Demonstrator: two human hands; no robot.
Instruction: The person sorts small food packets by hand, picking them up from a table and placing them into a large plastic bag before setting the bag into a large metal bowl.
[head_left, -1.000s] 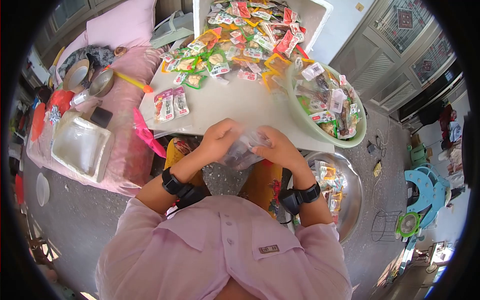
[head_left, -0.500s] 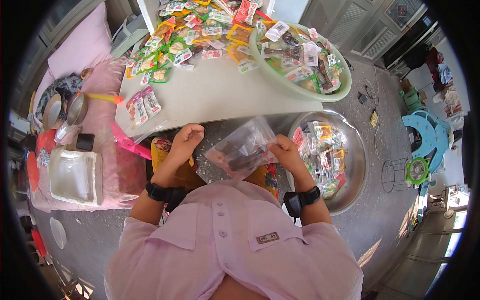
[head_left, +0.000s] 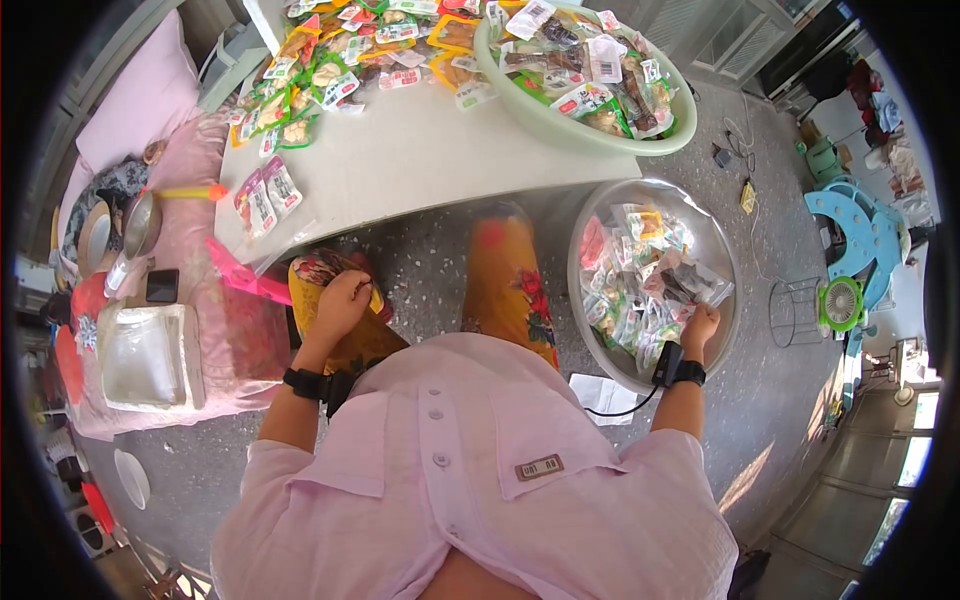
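My right hand reaches over the steel basin on the right, closed on the edge of a clear plastic bag with dark and reddish contents. The bag lies over the heap of small sealed food packets inside the basin. In front of my left thigh, my left hand has its fingers curled in, and nothing shows in them. A black band with a device sits on each wrist.
The pale table ahead bears a pile of food packets, two purple-topped packets and a green plastic basin full of packets. Left is a pink-covered bed with a white tray. A green fan stands right.
My right hand has carried the plastic bag from in front of my chest rightward over the steel basin. My left hand has lowered slightly toward my thigh, fingers still curled.
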